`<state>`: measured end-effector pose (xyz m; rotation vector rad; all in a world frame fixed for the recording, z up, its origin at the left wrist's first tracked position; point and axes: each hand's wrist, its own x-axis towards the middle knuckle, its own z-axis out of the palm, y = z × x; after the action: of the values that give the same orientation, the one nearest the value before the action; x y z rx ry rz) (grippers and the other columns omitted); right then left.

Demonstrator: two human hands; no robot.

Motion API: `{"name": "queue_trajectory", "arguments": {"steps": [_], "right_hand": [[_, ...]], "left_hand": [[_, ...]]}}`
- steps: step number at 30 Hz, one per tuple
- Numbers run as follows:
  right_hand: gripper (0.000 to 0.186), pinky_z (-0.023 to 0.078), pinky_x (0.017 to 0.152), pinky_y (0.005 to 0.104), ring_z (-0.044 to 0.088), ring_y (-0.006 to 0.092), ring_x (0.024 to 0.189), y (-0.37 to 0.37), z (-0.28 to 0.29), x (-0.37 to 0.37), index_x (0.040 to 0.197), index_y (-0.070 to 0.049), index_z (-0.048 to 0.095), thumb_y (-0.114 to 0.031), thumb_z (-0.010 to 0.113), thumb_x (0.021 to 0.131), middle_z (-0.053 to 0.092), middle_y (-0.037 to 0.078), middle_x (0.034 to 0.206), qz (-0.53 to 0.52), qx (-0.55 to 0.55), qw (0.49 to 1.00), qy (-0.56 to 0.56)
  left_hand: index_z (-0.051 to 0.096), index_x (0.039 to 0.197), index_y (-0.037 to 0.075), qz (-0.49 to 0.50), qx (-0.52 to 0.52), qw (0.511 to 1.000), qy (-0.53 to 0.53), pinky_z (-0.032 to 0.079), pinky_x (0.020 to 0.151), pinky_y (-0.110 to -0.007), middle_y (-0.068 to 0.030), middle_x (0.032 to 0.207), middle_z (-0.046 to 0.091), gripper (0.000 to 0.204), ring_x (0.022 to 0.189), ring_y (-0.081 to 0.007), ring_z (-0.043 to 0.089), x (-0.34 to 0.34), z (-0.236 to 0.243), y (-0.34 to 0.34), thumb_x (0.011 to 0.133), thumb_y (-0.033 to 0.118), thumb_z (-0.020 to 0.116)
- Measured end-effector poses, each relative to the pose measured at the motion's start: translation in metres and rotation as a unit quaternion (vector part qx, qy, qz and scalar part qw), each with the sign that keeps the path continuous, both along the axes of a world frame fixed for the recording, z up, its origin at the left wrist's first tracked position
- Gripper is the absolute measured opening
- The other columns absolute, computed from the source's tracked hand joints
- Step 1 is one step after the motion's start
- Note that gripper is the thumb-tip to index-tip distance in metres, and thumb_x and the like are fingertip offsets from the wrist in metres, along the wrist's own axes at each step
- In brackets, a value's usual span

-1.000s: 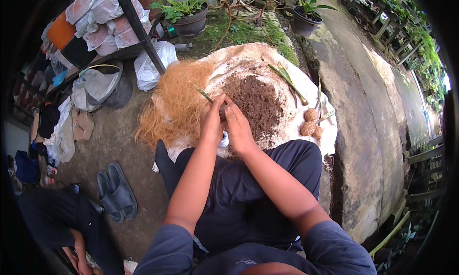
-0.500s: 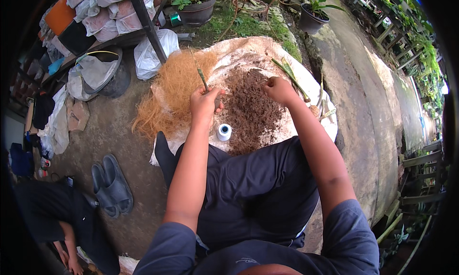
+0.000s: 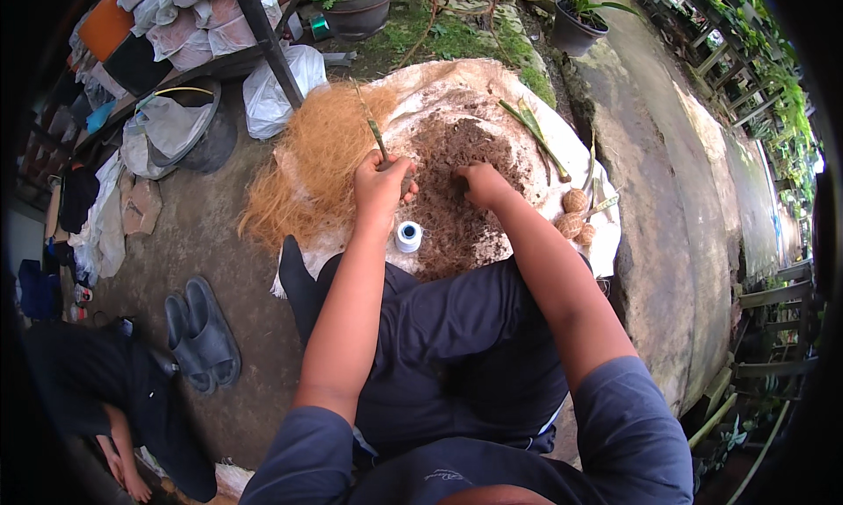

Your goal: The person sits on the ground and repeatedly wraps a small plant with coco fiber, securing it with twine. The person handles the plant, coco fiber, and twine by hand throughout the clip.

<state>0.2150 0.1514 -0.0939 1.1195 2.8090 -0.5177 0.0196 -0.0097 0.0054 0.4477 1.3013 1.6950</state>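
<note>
At the left of the work area, a loose heap of tan coir fibre (image 3: 307, 154) is spread, likely light and springy. Just right of it, left of the frame's centre, a mottled green plant cutting (image 3: 377, 134) is held upright, slightly tilted, by the left hand (image 3: 378, 193). Its fingers are curled closed around a dark clod (image 3: 407, 183) at the base. The clod is probably soft and crumbly, best cupped from below; the thin cutting seems light, fairly stiff and easily snapped. Below, a white thread spool (image 3: 408, 237) is seen standing. Near the centre, dark potting soil (image 3: 443, 208), presumably loose, is touched by the bent fingers of the right hand (image 3: 483, 186); whether any is gripped cannot be told. At right, twine-wrapped balls (image 3: 572, 225) are clustered.
</note>
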Motion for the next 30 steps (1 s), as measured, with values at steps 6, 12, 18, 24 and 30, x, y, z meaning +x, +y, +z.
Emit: {"name": "queue_trajectory", "arguments": {"steps": [6, 12, 18, 24, 30], "right_hand": [[0.028, 0.057, 0.089, 0.0392, 0.073, 0.0274, 0.095, 0.015, 0.021, 0.011, 0.112, -0.005, 0.072, -0.013, 0.074, 0.086, 0.076, 0.015, 0.102, -0.171, -0.1, 0.967, 0.163], [0.017, 0.054, 0.076, 0.0322, 0.066, 0.0149, 0.08, 0.025, 0.051, 0.028, 0.11, -0.006, 0.069, -0.013, 0.066, 0.095, 0.074, 0.011, 0.096, -0.294, -0.228, 0.88, 0.295], [0.032, 0.056, 0.091, 0.0408, 0.073, 0.0286, 0.095, 0.018, 0.068, 0.028, 0.121, -0.007, 0.073, -0.028, 0.071, 0.096, 0.077, 0.016, 0.106, -0.276, -0.055, 0.949, 0.141], [0.033, 0.046, 0.111, 0.0512, 0.066, 0.0323, 0.121, 0.002, 0.056, -0.004, 0.125, -0.016, 0.074, -0.022, 0.073, 0.093, 0.072, 0.012, 0.127, -0.226, 0.035, 0.973, -0.015], [0.046, 0.044, 0.11, 0.0525, 0.057, 0.0288, 0.132, -0.005, 0.019, -0.016, 0.13, -0.019, 0.07, -0.004, 0.067, 0.087, 0.067, 0.008, 0.136, -0.018, 0.068, 0.994, -0.08]], "left_hand": [[0.049, 0.095, 0.005, 0.013, -0.026, 0.999, 0.02, 0.044, 0.044, -0.03, -0.014, 0.086, 0.068, 0.019, 0.057, -0.0191, 0.064, -0.003, -0.005, 0.001, 0.094, 0.008, 0.067], [0.051, 0.101, 0.002, 0.012, -0.045, 0.999, 0.018, 0.048, 0.048, -0.031, -0.0142, 0.09, 0.068, 0.017, 0.062, -0.0205, 0.066, -0.005, -0.006, 0.003, 0.1, 0.014, 0.063], [0.052, 0.102, 0.004, 0.022, -0.06, 0.998, 0.023, 0.049, 0.048, -0.03, -0.0113, 0.09, 0.067, 0.019, 0.062, -0.0189, 0.066, -0.006, -0.01, 0.002, 0.099, 0.016, 0.066], [0.053, 0.103, 0.004, 0.024, -0.065, 0.997, 0.028, 0.05, 0.049, -0.029, -0.01, 0.09, 0.066, 0.023, 0.065, -0.0176, 0.067, -0.01, -0.013, 0.0, 0.096, 0.017, 0.071], [0.054, 0.103, 0.004, 0.0, -0.073, 0.996, 0.049, 0.051, 0.051, -0.029, -0.0103, 0.092, 0.066, 0.022, 0.067, -0.0171, 0.068, -0.001, -0.01, 0.006, 0.096, 0.015, 0.071]]}}
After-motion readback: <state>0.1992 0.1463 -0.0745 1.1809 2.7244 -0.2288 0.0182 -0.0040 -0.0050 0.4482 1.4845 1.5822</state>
